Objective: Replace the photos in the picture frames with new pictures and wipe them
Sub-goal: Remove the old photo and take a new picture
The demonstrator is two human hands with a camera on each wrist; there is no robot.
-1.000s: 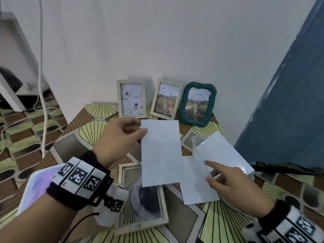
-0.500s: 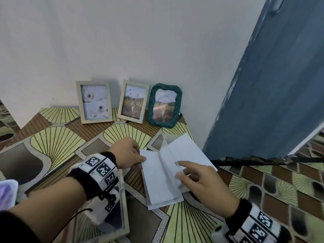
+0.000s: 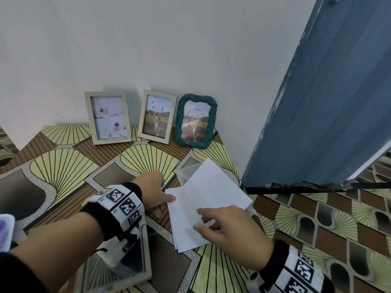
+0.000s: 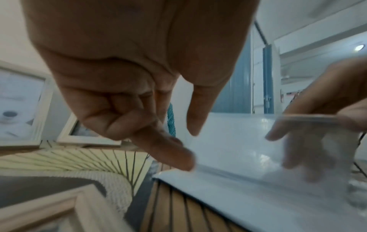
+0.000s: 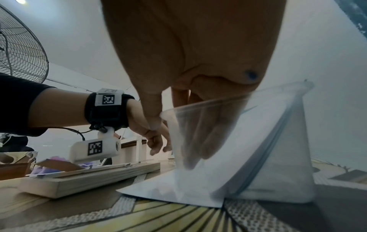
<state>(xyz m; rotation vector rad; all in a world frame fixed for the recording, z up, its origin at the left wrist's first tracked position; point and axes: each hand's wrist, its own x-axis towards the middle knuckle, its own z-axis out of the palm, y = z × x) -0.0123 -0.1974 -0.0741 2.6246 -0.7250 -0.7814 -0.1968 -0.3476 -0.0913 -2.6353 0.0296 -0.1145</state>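
Several white photo sheets (image 3: 186, 229) lie stacked on the patterned table (image 3: 63, 170), partly under a clear plastic sleeve (image 3: 211, 182). My left hand (image 3: 156, 193) pinches the left edge of the top sheet (image 4: 228, 157) between thumb and index finger. My right hand (image 3: 222, 225) grips the sleeve's lifted clear flap (image 5: 198, 125), thumb outside and fingers behind it. An opened light wooden frame (image 3: 146, 261) lies flat under my left wrist. Two light wooden frames (image 3: 108, 118) (image 3: 157, 119) and a green twisted frame (image 3: 195, 121) stand against the wall, each with a photo in it.
A blue door (image 3: 317, 102) stands close on the right, past the table's right edge with its black strip (image 3: 306, 186). A purple cloth (image 3: 5, 231) shows at the far left. A standing fan (image 5: 20, 47) is behind my left arm.
My left hand has brought the raised white sheet down onto the stack. My right hand has lifted the sleeve's clear flap. The head view has swung right towards the door.
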